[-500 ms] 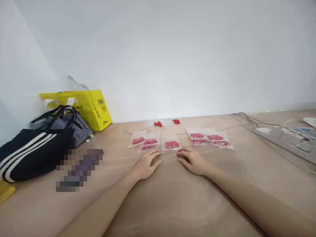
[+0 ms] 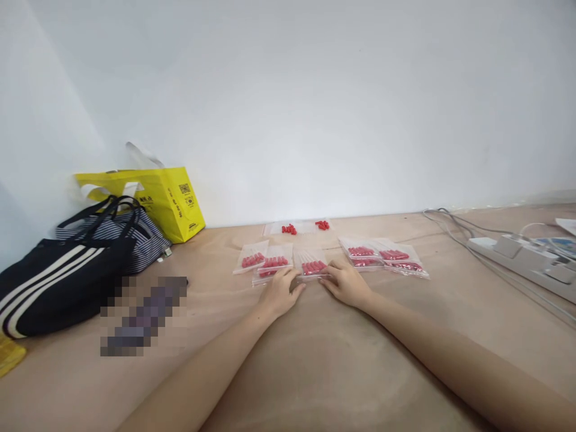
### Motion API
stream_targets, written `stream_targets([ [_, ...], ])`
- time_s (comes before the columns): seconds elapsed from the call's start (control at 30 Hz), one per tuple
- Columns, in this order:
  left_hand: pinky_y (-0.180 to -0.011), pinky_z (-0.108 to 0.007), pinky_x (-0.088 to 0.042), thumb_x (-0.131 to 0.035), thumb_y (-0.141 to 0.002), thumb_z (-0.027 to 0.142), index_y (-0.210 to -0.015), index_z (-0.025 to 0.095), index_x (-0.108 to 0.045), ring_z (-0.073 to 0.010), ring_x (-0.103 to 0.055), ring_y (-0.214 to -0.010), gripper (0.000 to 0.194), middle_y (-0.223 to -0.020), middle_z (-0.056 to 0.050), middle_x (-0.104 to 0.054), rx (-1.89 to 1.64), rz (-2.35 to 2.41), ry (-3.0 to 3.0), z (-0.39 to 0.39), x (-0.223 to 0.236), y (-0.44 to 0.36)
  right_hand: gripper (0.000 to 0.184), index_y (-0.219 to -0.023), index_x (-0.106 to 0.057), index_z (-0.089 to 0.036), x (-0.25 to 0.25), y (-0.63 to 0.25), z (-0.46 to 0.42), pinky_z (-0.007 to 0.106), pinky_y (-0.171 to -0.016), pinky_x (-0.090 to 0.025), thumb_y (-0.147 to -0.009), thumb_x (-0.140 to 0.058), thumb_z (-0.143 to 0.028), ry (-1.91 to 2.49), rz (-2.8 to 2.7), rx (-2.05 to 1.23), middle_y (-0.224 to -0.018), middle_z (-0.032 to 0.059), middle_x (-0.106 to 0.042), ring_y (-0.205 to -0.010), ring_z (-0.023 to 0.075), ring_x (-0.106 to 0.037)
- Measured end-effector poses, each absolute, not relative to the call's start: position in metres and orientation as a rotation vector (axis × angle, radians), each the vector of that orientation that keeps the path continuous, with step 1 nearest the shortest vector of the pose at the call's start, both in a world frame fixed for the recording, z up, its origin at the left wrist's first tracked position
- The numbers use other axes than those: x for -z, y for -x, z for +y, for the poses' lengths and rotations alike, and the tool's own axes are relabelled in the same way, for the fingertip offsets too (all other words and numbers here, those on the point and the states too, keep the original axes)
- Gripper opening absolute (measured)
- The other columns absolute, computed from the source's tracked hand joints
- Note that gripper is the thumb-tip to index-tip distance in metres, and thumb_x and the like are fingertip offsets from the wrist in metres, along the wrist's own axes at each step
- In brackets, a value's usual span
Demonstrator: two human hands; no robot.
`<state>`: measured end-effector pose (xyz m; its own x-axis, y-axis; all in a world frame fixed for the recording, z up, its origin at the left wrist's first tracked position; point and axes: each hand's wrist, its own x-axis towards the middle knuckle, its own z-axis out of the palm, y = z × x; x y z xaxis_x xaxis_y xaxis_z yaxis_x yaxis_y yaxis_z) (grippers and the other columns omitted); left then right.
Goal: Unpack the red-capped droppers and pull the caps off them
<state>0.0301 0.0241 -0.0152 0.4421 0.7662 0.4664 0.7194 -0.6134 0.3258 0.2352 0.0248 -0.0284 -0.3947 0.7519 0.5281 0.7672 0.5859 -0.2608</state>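
Note:
A clear zip bag with red-ended sticks lies flat on the wooden table, between the fingertips of my two hands. My left hand rests at its lower left corner, thumb apart from the fingers, beside another zip bag of red-ended pieces. At the lower right corner, the fingertips of my right hand touch or overlap the bag's edge, the thumb slightly apart. Neither hand has lifted anything. Farther left lies one more small zip bag. Several filled zip bags overlap to the right.
Near the wall, two clusters of loose red pieces lie on clear plastic. On the left are a yellow shopping bag, a striped bag, a black bag with white stripes and a blurred-out object. A power strip with cables is right.
My left hand has moved right and slightly forward to the middle bag. My right hand has shifted slightly left and forward, its fingers now at the bag's right corner.

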Motion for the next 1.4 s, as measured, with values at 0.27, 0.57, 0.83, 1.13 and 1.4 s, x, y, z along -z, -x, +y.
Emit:
stream_targets([
  [0.27,-0.057,-0.025,-0.040,-0.059,-0.070,0.034,-0.062,0.016,-0.055,-0.0123,-0.050,-0.054,0.020,-0.056,0.002,-0.051,-1.058,1.510,-1.894,0.013,0.008,-0.044,0.019,-0.069,-0.059,-0.019,0.029,-0.230,0.027,0.028,-0.066,-0.027,-0.082,-0.046,-0.023,1.184,-2.142,0.274,-0.068,0.0016,-0.057,-0.067,0.0134,-0.049],
  [0.57,-0.075,-0.025,-0.049,-0.059,-0.074,0.024,-0.064,0.011,-0.059,-0.0111,-0.060,-0.071,0.016,-0.071,-0.005,-0.064,-0.942,1.103,-1.076,0.012,-0.002,-0.060,0.020,-0.072,-0.063,-0.019,0.024,-0.219,0.007,0.029,-0.064,-0.023,-0.082,-0.046,-0.021,0.947,-2.147,0.425,-0.061,0.0010,-0.057,-0.064,0.0117,-0.045],
  [0.83,-0.076,-0.028,-0.050,-0.064,-0.069,0.013,-0.057,0.010,-0.061,-0.0122,-0.061,-0.065,0.013,-0.063,-0.005,-0.064,-0.998,1.050,-1.028,0.010,-0.002,-0.059,0.020,-0.079,-0.065,-0.021,0.024,-0.217,0.007,0.030,-0.067,-0.023,-0.078,-0.054,-0.038,0.999,-2.099,0.273,-0.069,0.0020,-0.061,-0.070,0.0132,-0.048],
  [1.13,-0.068,-0.025,-0.050,-0.070,-0.061,0.035,-0.059,0.010,-0.062,-0.0099,-0.059,-0.060,0.027,-0.060,-0.002,-0.062,-1.068,1.122,-1.172,0.009,0.004,-0.063,0.021,-0.075,-0.066,-0.024,0.017,-0.210,0.002,0.029,-0.066,-0.022,-0.083,-0.046,-0.026,1.112,-2.116,0.005,-0.066,0.0002,-0.062,-0.068,0.0127,-0.048],
  [1.4,-0.065,-0.029,-0.047,-0.066,-0.061,0.039,-0.061,0.012,-0.058,-0.0134,-0.055,-0.063,0.028,-0.059,0.000,-0.057,-1.041,1.226,-1.418,0.009,0.008,-0.057,0.027,-0.059,-0.058,-0.019,0.019,-0.210,0.008,0.027,-0.065,-0.023,-0.081,-0.046,-0.027,1.266,-2.014,-0.119,-0.063,-0.0023,-0.061,-0.066,0.0111,-0.051],
])
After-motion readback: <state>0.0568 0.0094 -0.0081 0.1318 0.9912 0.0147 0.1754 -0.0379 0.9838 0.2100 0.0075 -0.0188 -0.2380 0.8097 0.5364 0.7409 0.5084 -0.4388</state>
